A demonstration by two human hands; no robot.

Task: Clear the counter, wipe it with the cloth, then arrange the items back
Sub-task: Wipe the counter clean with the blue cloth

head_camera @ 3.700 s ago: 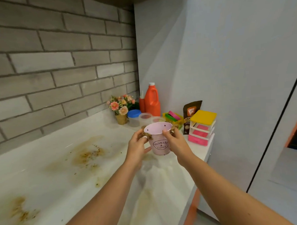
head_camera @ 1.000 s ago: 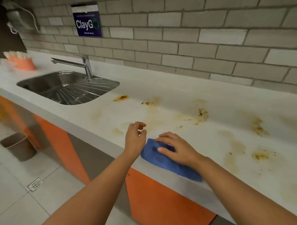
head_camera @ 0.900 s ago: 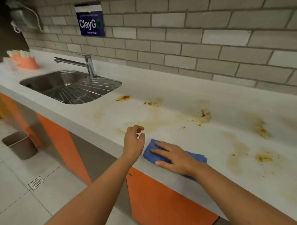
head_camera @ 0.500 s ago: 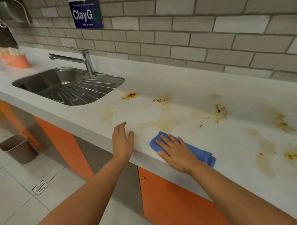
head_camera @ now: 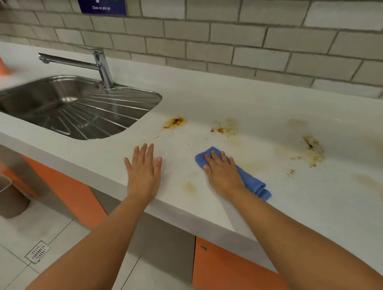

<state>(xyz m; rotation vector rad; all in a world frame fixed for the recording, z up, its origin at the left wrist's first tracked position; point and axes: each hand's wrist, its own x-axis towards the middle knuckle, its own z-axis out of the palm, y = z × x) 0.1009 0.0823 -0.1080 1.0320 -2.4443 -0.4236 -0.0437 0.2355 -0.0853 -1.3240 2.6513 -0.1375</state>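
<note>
The wiping step is on: the right hand (head_camera: 223, 174) presses flat on the blue cloth (head_camera: 251, 181), the left hand (head_camera: 143, 169) spread on the bench (head_camera: 272, 110). Next, it likely rubs the brown stains (head_camera: 174, 122) farther back.

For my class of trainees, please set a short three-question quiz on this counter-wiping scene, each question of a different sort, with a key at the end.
1. True or false: the left hand is open, fingers straight, holding nothing.
2. The right hand presses flat on: A a sponge; B a blue cloth; C a brush.
3. On which of the person's sides is the sink?
Key: 1 true; 2 B; 3 the left.
</note>
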